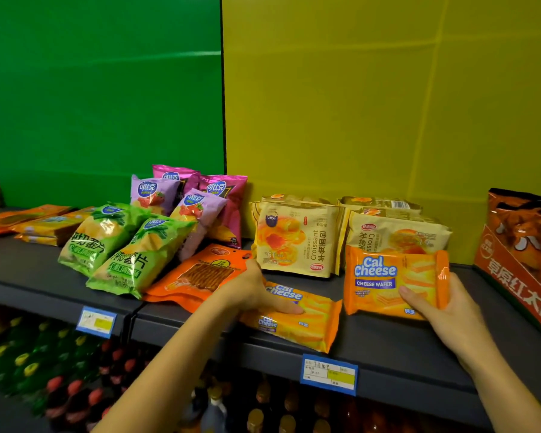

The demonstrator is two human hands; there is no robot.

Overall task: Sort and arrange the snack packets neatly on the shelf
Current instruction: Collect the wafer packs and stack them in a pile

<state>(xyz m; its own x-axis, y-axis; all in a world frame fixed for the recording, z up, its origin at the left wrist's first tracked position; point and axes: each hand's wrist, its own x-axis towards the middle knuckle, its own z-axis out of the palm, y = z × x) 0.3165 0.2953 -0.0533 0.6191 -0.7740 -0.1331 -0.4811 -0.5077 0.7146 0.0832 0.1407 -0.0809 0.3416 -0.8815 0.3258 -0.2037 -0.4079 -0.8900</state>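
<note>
My right hand (pixel 441 310) holds an orange Cal Cheese wafer packet (pixel 388 279) upright, just above the dark shelf (pixel 388 348). My left hand (pixel 256 292) rests flat on a stack of two more Cal Cheese packets (pixel 306 323) lying at the shelf's front edge, fingers spread over the top one. An orange snack pouch (pixel 200 276) lies just left of that hand. Behind stand yellow croissant packets (pixel 297 239), two green chip bags (pixel 128 248) lean at left, and pink and purple chip bags (pixel 197 198) stand behind those.
Flat orange packets (pixel 35 223) lie at the shelf's far left. A large orange-red bag (pixel 522 254) stands at the right end. Price tags (pixel 328 375) hang on the shelf's front rail. Bottles (pixel 60 370) fill the shelf below. Green and yellow panels form the back wall.
</note>
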